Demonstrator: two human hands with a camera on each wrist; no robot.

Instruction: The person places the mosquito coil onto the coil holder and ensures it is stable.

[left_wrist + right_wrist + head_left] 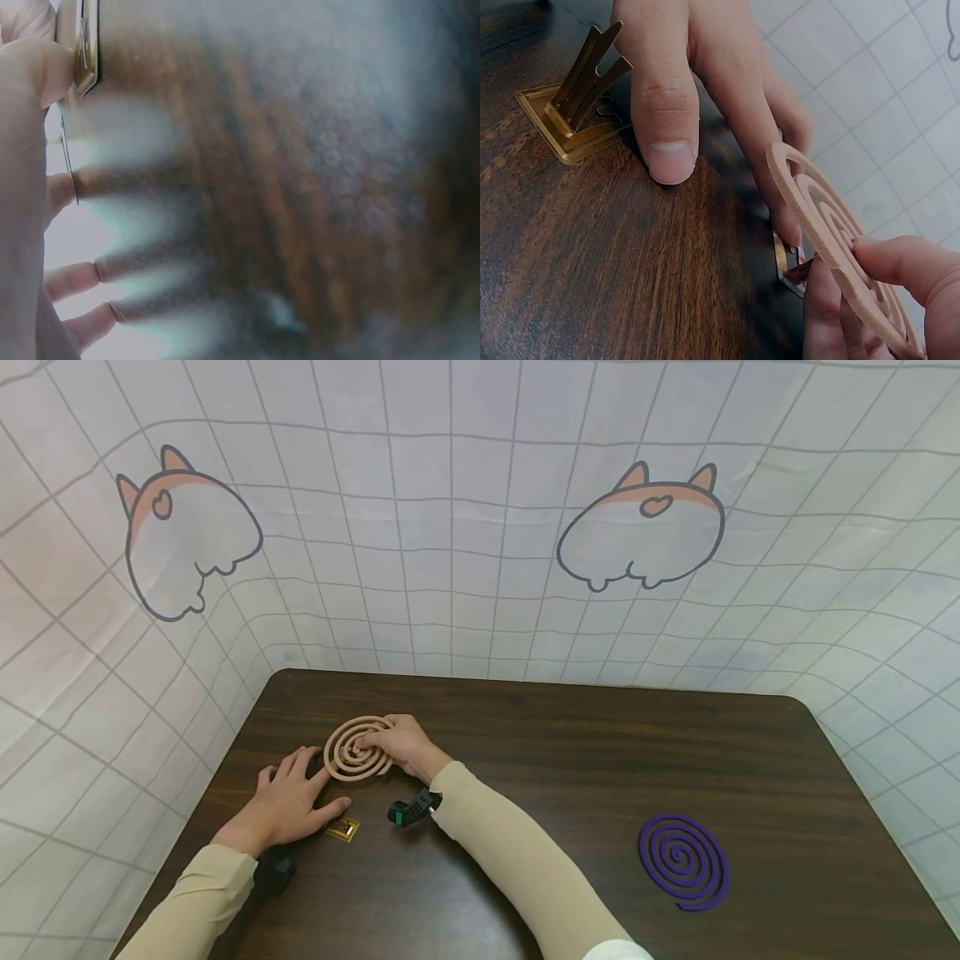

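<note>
My right hand [414, 750] pinches a tan mosquito coil [345, 752] between thumb and fingers, tilted over the table's far left part. Close beside it my left hand [288, 806] rests on the table, fingers spread. In the right wrist view, its index fingertip touches the base of a small metal coil stand [783, 259], partly hidden behind the coil. Near the left thumb lies another gold coil stand [568, 124], its forked prongs bent upward from a flat square base. The left wrist view catches a gold stand [88, 52] edge-on by the thumb.
A purple mosquito coil [684, 862] lies flat on the right side of the dark wooden table [540, 777]. White grid-patterned cloth [480, 527] surrounds the table at the back and sides. Each wrist wears a black strap device [411, 810].
</note>
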